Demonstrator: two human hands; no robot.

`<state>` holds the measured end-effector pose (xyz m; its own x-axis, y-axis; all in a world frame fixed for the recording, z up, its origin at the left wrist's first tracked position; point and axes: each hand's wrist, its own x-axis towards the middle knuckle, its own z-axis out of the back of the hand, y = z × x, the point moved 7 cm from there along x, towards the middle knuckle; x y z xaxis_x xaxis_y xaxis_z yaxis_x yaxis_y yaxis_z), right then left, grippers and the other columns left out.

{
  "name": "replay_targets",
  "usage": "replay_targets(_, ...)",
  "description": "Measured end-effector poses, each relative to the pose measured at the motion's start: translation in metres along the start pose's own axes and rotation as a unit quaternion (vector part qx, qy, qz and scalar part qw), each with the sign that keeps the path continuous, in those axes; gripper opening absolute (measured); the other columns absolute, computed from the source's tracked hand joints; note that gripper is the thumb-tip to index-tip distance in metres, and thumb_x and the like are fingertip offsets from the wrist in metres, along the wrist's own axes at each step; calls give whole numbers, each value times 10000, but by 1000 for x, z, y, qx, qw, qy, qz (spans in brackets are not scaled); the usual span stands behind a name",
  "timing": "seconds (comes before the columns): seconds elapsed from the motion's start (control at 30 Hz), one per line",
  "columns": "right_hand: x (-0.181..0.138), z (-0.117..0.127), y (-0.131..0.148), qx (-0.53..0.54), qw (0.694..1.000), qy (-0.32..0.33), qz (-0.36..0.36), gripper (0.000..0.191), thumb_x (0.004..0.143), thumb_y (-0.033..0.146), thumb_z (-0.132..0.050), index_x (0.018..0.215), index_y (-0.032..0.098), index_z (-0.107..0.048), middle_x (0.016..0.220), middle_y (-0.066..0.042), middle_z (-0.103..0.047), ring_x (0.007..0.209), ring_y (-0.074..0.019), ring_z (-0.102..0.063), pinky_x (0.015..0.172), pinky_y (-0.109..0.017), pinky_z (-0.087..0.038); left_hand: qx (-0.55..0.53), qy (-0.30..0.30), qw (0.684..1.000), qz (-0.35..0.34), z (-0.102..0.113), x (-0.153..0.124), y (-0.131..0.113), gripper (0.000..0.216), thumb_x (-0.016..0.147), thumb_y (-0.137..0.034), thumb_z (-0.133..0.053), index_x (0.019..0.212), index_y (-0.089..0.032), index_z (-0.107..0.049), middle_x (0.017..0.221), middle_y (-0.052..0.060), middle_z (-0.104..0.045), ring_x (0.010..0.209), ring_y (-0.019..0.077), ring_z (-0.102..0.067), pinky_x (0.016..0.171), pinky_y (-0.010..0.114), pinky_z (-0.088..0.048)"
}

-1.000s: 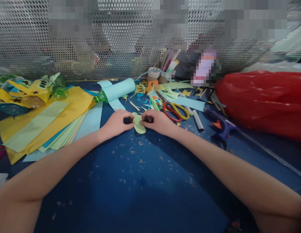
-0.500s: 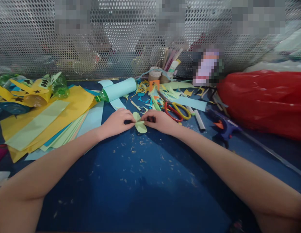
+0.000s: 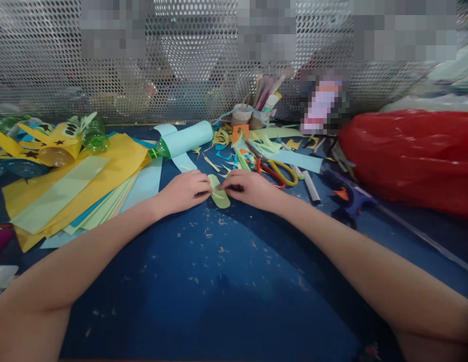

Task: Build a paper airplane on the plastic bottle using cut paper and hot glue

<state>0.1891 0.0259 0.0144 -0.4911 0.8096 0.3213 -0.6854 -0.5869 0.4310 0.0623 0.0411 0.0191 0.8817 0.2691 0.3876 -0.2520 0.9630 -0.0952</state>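
Between my two hands is a small pale-green paper cutout (image 3: 220, 197) with rounded ends, just above or on the blue table. My left hand (image 3: 188, 191) pinches its left edge with thumb and fingers closed. From the other side my right hand (image 3: 247, 188) grips its right edge, fingertips pressed together. Beyond my left hand lies a green bottle wrapped in light-blue paper (image 3: 190, 140). Scissors with red and yellow handles (image 3: 284, 173) rest behind my right hand, partly covered by paper scraps.
Paper sheets (image 3: 116, 166) and decorated bottles (image 3: 60, 151) lie at the left. Scraps and a cup of sticks (image 3: 241, 116) stand at the back. Rightward are a white glue stick or marker (image 3: 311, 187), a blue glue gun (image 3: 352, 196) and a red plastic bag (image 3: 410, 156). A perforated metal panel (image 3: 196, 50) stands behind.
A raised flap on the paper cutout now looks flattened, so the piece appears as one long oval. Both hands stay in nearly the same place.
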Motion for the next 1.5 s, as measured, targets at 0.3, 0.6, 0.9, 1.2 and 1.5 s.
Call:
replay_targets(0.3,-5,-2,-4,35,998,-35,-45,161,855,297,-568,909,187,-671,830,-47,-623,693,-143,-557,666,-286,-464,-23,2,998,50,-1,0,5,183,886,-254,-482,944,-187,-642,899,50,-665,862,183,-589,763,309,-453)
replay_targets(0.6,-1,-6,-7,55,994,0,-91,134,833,268,-579,886,191,-675,879,-43,-617,688,-130,-550,671,-277,-441,-69,-6,996,62,-1,0,8,165,870,-256,-504,898,-199,-657,916,44,-656,876,180,-592,775,316,-444)
replay_targets(0.9,0,-5,-14,57,987,-5,-148,127,793,307,-613,794,179,-617,749,-21,-592,612,-125,-513,597,-273,-418,-151,-11,980,132,-4,1,20,86,786,-253,-591,804,-185,-641,841,25,-660,790,160,-597,751,310,-465)
replay_targets(1.2,-2,2,-18,151,973,-56,-163,284,785,461,-616,748,181,-583,738,-18,-577,653,-137,-507,622,-290,-414,-273,-38,932,234,5,-5,31,144,800,-209,-537,892,-171,-640,853,38,-699,750,137,-633,720,279,-505)
replay_targets(1.5,-6,4,-9,222,955,-139,-137,268,835,472,-567,809,209,-521,736,-4,-530,654,-131,-499,575,-276,-455,-482,-71,836,254,2,-2,22,203,853,-242,-529,1046,-183,-507,706,15,-686,668,142,-666,682,290,-551)
